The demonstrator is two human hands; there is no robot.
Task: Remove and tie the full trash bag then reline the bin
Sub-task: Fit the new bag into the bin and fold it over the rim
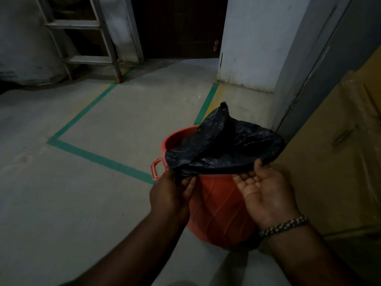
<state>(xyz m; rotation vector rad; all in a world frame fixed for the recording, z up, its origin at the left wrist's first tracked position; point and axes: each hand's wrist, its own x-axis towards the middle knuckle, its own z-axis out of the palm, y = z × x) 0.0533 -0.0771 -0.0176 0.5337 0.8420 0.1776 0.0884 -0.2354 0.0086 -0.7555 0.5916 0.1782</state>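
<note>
Black trash bag [224,145] held over the mouth of the red bin [218,203], right of centre in the frame, crumpled and partly spread, one corner poking up toward the green floor tape [99,158]. Left hand [171,195] closed on the bag's lower left edge, fingers pinching the plastic just beside the bin's side handle [157,169]. Right hand [266,193] palm up and mostly open, only the thumb and fingertips gripping the bag's right rim; beaded bracelet [283,226] around that wrist. Bin standing on the grey concrete floor [61,203], its far rim visible behind the bag, touching or just beside cardboard boxes [346,151] at the right edge. Metal ladder [82,40] in the upper left, dark doorway [179,25] at top centre.
</note>
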